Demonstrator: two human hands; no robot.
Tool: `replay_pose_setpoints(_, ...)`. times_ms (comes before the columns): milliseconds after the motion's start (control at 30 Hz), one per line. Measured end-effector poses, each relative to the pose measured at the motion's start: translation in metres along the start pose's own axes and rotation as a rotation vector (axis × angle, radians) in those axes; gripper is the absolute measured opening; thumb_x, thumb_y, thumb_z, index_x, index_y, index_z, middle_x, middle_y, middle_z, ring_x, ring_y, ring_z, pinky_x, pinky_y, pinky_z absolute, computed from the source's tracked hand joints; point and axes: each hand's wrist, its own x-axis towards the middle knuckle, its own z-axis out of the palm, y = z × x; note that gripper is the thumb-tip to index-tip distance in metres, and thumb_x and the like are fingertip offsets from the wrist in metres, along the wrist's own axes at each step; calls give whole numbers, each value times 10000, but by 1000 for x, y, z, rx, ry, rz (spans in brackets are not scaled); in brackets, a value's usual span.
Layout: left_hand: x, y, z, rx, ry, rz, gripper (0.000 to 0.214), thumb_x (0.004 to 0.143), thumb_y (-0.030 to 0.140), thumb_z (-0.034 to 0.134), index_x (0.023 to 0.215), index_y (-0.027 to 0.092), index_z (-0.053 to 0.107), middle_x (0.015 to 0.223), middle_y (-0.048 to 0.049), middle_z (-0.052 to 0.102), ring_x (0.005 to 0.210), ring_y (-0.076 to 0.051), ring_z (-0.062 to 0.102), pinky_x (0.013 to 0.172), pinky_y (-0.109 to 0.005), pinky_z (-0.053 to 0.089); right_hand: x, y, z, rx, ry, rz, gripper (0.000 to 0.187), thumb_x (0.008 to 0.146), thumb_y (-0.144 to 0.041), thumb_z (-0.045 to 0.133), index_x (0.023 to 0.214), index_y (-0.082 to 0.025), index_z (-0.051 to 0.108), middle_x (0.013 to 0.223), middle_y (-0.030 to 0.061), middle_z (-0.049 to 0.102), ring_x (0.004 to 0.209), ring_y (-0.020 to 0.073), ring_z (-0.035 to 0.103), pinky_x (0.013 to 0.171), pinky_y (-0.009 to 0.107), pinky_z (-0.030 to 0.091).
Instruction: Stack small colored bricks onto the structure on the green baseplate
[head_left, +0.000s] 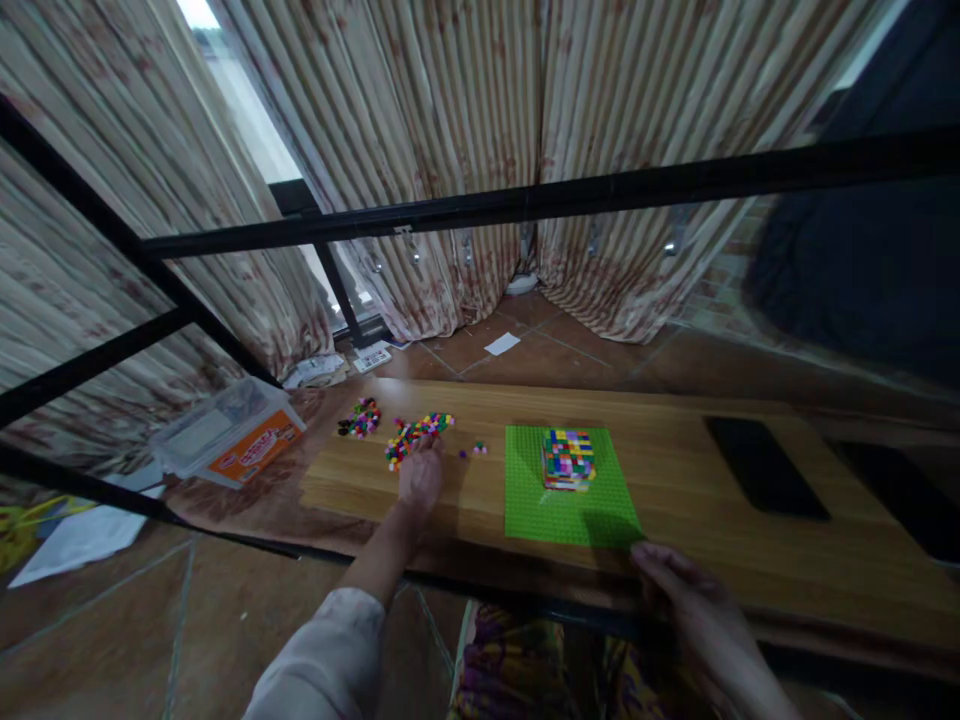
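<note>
My left hand (421,476) reaches over the wooden board to a loose pile of small coloured building bricks (409,437). Its fingers stretch down among the bricks; no brick can be made out between them. Just off the near right corner of a green baseplate (529,512) is my right hand (679,585), its fingers apart and loosely bent, the fingertips close to that corner. On the baseplate stands a blocky, multicoloured brick build (568,458). A few loose bricks (480,447) lie between the pile and the plate.
A second, darker brick pile (360,418) lies at the board's far left. Beyond it stands a clear plastic box (225,430) with an orange label. A black flat slab (765,468) lies on the right. A black metal bar (480,208) crosses behind the wooden board (465,395).
</note>
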Motion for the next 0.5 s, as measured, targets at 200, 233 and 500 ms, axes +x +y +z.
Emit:
replay_pose_setpoints(200, -19, 25, -7, -322, 57, -67, 200, 851, 193, 448, 943, 137, 617, 1034, -136, 617, 990, -243, 575, 874, -385, 429, -3, -9, 7, -70, -3, -97, 356, 630, -511, 723, 770, -187, 674, 611, -24, 567, 570, 115, 463, 533, 220, 366)
replay_pose_setpoints(233, -28, 35, -6, -402, 45, -77, 212, 866, 226, 440, 948, 137, 613, 1006, -125, 628, 958, -225, 594, 845, -361, 450, -4, -11, 10, -88, -4, -131, 348, 635, -505, 720, 771, -188, 677, 658, -7, 605, 614, 133, 508, 570, 231, 397)
replay_pose_setpoints(500, -110, 133, -5, -1608, -570, -393, 276, 694, 325, 738, 898, 154, 665, 813, -14, 663, 708, -85, 632, 652, -184, 486, -29, -50, 35, -305, -212, -636, 242, 856, -375, 549, 1008, -235, 674, 954, 48, 658, 921, 186, 605, 815, 298, 469)
